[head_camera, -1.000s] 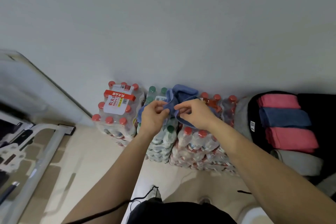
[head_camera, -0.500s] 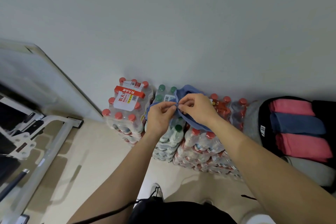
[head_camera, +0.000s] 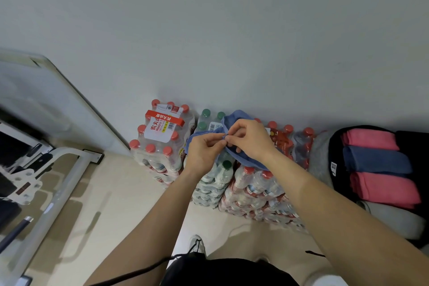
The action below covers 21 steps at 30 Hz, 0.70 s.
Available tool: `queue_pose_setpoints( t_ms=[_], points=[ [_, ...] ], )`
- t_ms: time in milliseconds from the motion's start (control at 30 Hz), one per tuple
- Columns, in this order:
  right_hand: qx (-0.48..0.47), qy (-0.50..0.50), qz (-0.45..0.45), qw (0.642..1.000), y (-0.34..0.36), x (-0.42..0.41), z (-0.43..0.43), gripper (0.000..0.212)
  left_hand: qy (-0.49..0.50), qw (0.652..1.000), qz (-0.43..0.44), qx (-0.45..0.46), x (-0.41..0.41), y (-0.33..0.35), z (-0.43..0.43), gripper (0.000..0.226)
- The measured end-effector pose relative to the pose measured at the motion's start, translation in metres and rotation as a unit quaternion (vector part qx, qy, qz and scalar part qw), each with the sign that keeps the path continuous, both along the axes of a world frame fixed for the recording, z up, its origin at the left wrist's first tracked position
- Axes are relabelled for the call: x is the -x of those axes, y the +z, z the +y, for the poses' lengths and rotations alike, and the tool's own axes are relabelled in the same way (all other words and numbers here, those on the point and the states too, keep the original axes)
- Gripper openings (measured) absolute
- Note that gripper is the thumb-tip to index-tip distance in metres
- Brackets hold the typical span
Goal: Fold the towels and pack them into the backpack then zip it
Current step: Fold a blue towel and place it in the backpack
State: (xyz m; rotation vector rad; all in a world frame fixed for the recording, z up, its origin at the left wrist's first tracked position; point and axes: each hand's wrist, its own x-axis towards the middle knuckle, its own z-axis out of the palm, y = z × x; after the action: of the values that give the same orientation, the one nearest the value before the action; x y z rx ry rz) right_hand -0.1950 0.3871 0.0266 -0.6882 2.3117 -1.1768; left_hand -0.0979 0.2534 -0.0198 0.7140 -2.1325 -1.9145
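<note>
A blue towel (head_camera: 233,117) hangs in the air above the stacked water bottles, bunched between both hands. My left hand (head_camera: 204,148) pinches one of its edges, and my right hand (head_camera: 249,138) pinches the edge right beside it, fingertips almost touching. At the right, the open black backpack (head_camera: 335,144) lies on the bottle packs with its mouth toward me. Inside it lie a folded pink towel (head_camera: 369,138), a folded blue towel (head_camera: 376,159) and another folded pink towel (head_camera: 383,189), stacked in a row.
Shrink-wrapped packs of water bottles (head_camera: 162,141) stand against the white wall, several deep. A grey cloth (head_camera: 318,158) lies left of the backpack and under it. A white metal frame (head_camera: 53,183) stands at the left on the beige floor. My shoe (head_camera: 197,245) shows below.
The view has shifted slightly, so the backpack and bottles sit a little further right and lower. Both hands keep hold of the blue towel and have drawn closer together at its edge.
</note>
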Motion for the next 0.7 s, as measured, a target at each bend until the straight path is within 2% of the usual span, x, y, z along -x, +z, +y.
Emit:
queue_pose_setpoints(
  t_ms=[167, 267, 333, 400, 433, 500, 567, 700],
  points=[
    [-0.027, 0.028, -0.020, 0.999, 0.000, 0.017, 0.005, 0.012, -0.003, 1.000, -0.012, 0.021, -0.011, 0.004, -0.008, 0.014],
    [-0.072, 0.034, 0.051, 0.996, -0.009, 0.042, -0.003, 0.012, -0.008, 0.998, -0.042, 0.054, -0.022, 0.010, -0.016, 0.017],
    [-0.144, 0.100, 0.125, 0.977, -0.014, 0.056, -0.015, 0.028, -0.016, 0.997, -0.050, 0.061, -0.028, 0.015, -0.020, 0.019],
    [-0.230, 0.187, 0.184, 0.937, -0.018, 0.062, -0.030, 0.045, -0.022, 0.996, -0.055, 0.066, -0.034, 0.019, -0.025, 0.020],
    [-0.265, 0.220, 0.206, 0.916, -0.019, 0.062, -0.038, 0.047, -0.027, 0.995, -0.059, 0.070, -0.036, 0.020, -0.029, 0.020],
    [-0.300, 0.257, 0.229, 0.890, -0.023, 0.060, -0.052, 0.035, -0.027, 0.994, -0.070, 0.075, -0.040, 0.021, -0.039, 0.020],
    [-0.296, 0.253, 0.250, 0.886, -0.026, 0.059, -0.061, 0.023, -0.001, 0.993, -0.080, 0.089, -0.044, 0.022, -0.050, 0.019],
    [-0.301, 0.198, 0.261, 0.895, -0.018, 0.075, -0.060, 0.026, 0.101, 0.983, -0.075, 0.133, -0.043, 0.031, -0.078, 0.018]
  ],
)
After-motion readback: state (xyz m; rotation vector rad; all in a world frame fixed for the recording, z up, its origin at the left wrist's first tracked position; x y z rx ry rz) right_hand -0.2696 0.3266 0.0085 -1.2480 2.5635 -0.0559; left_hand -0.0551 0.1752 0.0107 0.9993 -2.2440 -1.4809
